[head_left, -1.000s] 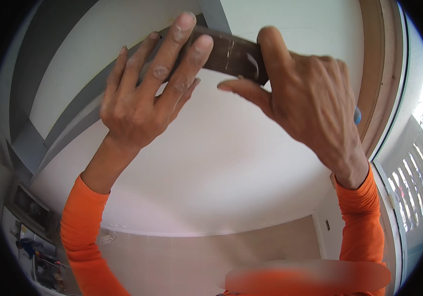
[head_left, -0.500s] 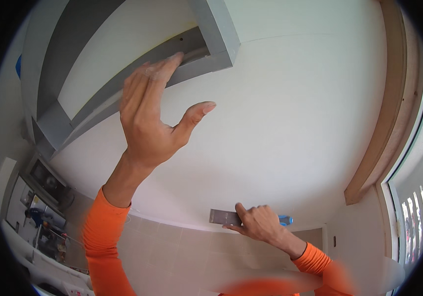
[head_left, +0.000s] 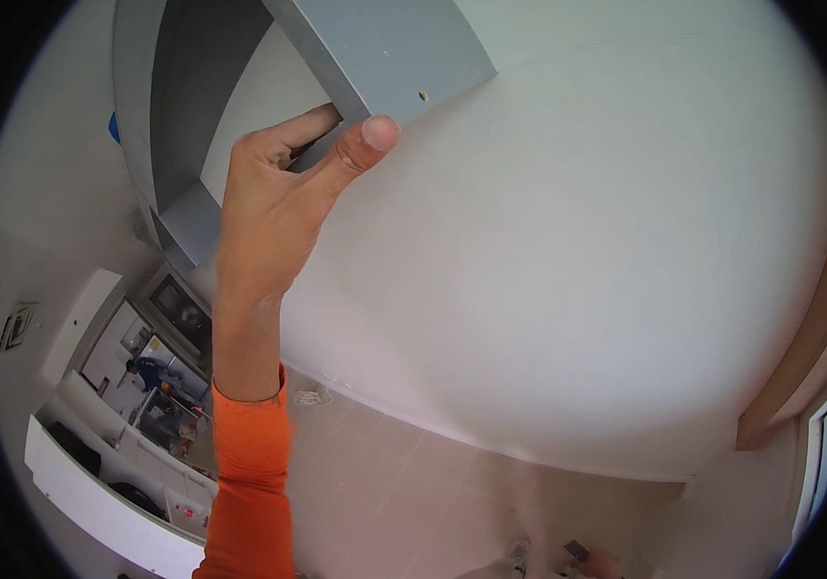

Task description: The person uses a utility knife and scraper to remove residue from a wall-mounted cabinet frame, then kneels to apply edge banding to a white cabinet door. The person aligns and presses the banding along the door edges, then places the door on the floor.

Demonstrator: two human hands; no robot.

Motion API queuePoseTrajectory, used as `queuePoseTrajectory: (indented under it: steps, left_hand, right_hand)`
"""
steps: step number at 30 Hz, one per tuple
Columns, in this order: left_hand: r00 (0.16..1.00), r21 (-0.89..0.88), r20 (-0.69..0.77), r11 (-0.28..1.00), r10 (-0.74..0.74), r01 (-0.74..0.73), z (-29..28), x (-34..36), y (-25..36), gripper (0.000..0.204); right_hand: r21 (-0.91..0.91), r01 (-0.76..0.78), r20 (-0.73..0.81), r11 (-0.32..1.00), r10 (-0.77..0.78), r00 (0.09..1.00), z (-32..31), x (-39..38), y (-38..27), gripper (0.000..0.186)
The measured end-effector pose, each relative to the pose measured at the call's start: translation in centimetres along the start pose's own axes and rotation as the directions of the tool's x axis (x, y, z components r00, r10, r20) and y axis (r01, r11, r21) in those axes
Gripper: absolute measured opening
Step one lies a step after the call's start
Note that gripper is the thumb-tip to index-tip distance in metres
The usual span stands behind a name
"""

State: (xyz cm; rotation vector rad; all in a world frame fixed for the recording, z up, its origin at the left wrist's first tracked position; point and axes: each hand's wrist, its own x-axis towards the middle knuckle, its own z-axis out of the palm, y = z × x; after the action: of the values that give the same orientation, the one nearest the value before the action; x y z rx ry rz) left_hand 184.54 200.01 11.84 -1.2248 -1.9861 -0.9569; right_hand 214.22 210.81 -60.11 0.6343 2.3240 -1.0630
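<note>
A grey box-shaped shelf frame (head_left: 404, 68) is on the white wall, upper left of centre. My left hand (head_left: 273, 212) is closed round its lower corner, with the thumb on the outer side face and the fingers bent inside the opening. The fingertips are partly hidden by the frame. A small hole shows in that side face near the thumb. Low at the bottom edge, my right hand (head_left: 598, 563) is small and partly cut off. It holds a putty knife, whose dark blade (head_left: 575, 551) sticks out to the left; the handle is hidden.
A wooden beam (head_left: 799, 357) runs down the right side beside a window (head_left: 826, 449). A white cable (head_left: 307, 397) lies on the tiled floor (head_left: 375, 482) by the wall. A person (head_left: 150, 372) in dark clothing is far off at the left, near a cluttered counter.
My left hand has closed from spread fingers onto the shelf frame's corner. My right hand has dropped with the putty knife toward the bottom edge. The view has shifted.
</note>
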Motion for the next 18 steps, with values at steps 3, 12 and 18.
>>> queuePoseTrajectory:
  steps: [3, 12, 18]
  left_hand:
    - [0.994, 0.009, 0.085, 0.997, -0.074, 0.074, -1.7, 1.2, 0.4, 0.064]
    - [0.763, 0.547, -0.180, 0.708, 0.621, -0.447, 2.3, 0.2, -2.9, 0.052]
    - [0.610, 0.700, -0.139, 0.513, 0.780, -0.497, 2.5, 1.9, -3.0, 0.053]
  right_hand:
    - [0.005, -0.045, 0.048, 0.999, 0.045, 0.998, -0.4, 0.5, 2.3, 0.055]
    - [0.122, -0.084, -0.044, 0.989, 0.090, 0.995, 4.4, 3.5, 4.8, 0.054]
    - [0.160, -0.065, -0.158, 0.985, 0.090, 0.983, 8.9, 3.6, 4.3, 0.050]
